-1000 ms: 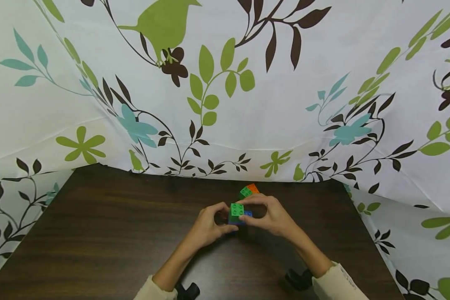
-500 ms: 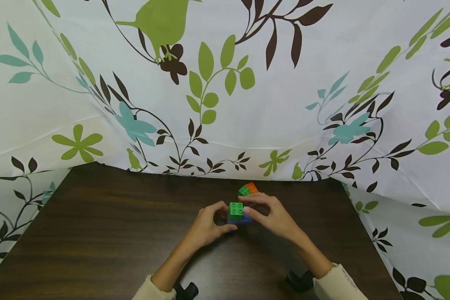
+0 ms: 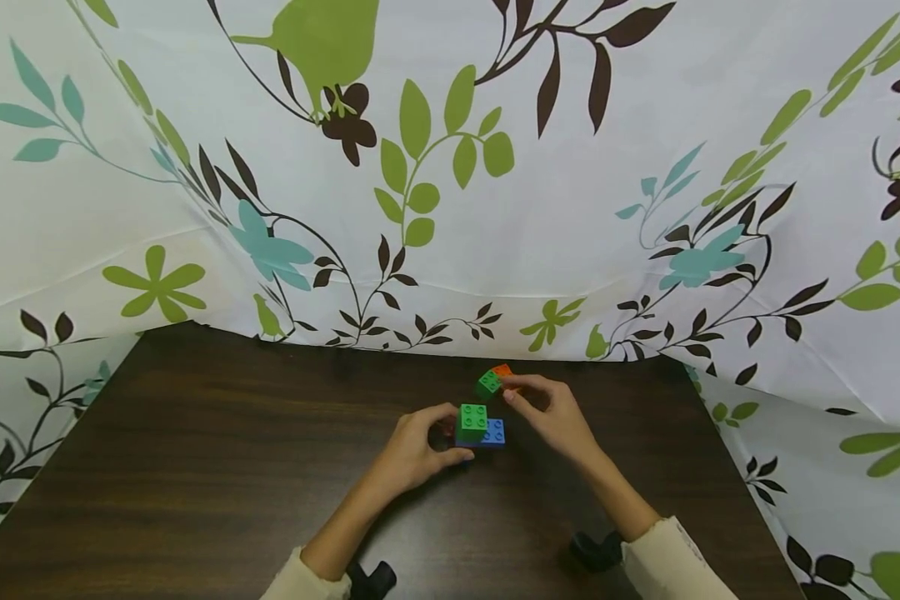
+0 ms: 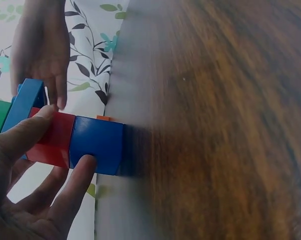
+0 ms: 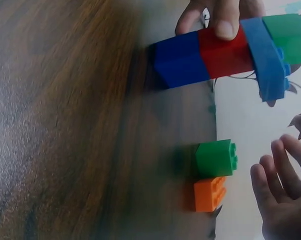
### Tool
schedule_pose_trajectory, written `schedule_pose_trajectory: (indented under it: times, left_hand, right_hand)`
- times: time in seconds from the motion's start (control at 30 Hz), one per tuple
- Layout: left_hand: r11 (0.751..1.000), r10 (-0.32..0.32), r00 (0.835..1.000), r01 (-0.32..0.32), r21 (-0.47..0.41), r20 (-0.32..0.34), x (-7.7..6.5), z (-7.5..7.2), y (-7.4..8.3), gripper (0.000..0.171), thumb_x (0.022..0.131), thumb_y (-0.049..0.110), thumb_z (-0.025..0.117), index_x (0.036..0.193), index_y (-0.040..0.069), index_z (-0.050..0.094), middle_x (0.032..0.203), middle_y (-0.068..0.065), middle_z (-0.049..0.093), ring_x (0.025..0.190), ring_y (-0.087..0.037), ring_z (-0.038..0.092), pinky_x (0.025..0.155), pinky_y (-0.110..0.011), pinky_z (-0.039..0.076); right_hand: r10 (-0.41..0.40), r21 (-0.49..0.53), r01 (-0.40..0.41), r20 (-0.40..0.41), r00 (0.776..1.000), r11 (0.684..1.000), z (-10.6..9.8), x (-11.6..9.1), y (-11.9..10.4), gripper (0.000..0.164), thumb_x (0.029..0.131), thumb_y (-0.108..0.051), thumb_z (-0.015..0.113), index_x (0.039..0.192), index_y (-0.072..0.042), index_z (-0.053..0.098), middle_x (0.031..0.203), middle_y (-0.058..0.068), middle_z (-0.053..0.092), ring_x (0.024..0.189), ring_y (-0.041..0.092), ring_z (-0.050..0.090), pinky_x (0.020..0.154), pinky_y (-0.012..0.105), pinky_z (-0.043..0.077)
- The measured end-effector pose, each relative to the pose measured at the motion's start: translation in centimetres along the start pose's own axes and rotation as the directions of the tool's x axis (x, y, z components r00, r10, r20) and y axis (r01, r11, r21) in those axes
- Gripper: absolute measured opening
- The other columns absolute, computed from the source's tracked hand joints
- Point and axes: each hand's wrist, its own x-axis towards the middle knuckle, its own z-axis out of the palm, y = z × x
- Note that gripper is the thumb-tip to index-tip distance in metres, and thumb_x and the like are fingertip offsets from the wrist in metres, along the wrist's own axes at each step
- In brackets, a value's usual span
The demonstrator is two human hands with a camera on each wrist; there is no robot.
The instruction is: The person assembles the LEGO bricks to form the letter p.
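Note:
A stack of toy building blocks stands on the dark table. In the right wrist view, a dark blue block [image 5: 180,61] is at its base, then a red block [image 5: 229,59], a lighter blue brick [image 5: 267,60] jutting out sideways, and a green block [image 5: 290,37] on top. My left hand [image 3: 416,450] grips the stack low down, its thumb and fingers on the red and bottom blue blocks. My right hand [image 3: 558,417] holds nothing; its fingers are extended near a loose green block [image 3: 489,383] and an orange block [image 3: 502,371] behind the stack.
A white patterned cloth [image 3: 465,275] hangs as a wall along the table's back edge and sides. The brown wooden table [image 3: 217,450] extends to the left. Black wrist devices [image 3: 372,581] show at both sleeves.
My right hand has let go of the stack's upper part and moved back and right, to beside the loose orange block. The lighter blue brick's end is uncovered. My left hand keeps its grip.

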Motion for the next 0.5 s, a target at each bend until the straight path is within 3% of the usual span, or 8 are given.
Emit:
schedule_pose_trajectory:
  times: [0.3, 0.5]
  left_hand:
    - [0.999, -0.005, 1.0, 0.004, 0.05, 0.009, 0.0, 0.0, 0.4, 0.035, 0.084, 0.017, 0.094, 0.111, 0.012, 0.072, 0.099, -0.004, 0.076, 0.094, -0.023, 0.07, 0.086, -0.05, 0.059]
    - [0.998, -0.003, 1.0, 0.003, 0.062, 0.003, -0.1, -0.2, 0.5, 0.034, 0.084, 0.016, 0.093, 0.11, 0.013, 0.071, 0.097, -0.003, 0.075, 0.093, -0.026, 0.07, 0.087, -0.052, 0.059]
  right_hand:
    - [0.135, -0.115, -0.151, -0.133, 0.982, 0.982, 0.7, 1.5, 1.2, 0.036, 0.096, -0.022, 0.083, 0.127, -0.004, 0.076, 0.102, 0.014, 0.078, 0.086, 0.014, 0.067, 0.073, 0.021, 0.054]
    - [0.155, -0.15, -0.176, -0.144, 0.977, 0.973, 1.2, 2.2, 1.6, 0.04, 0.094, -0.023, 0.086, 0.127, -0.003, 0.076, 0.109, 0.017, 0.077, 0.089, 0.021, 0.067, 0.073, 0.024, 0.051]
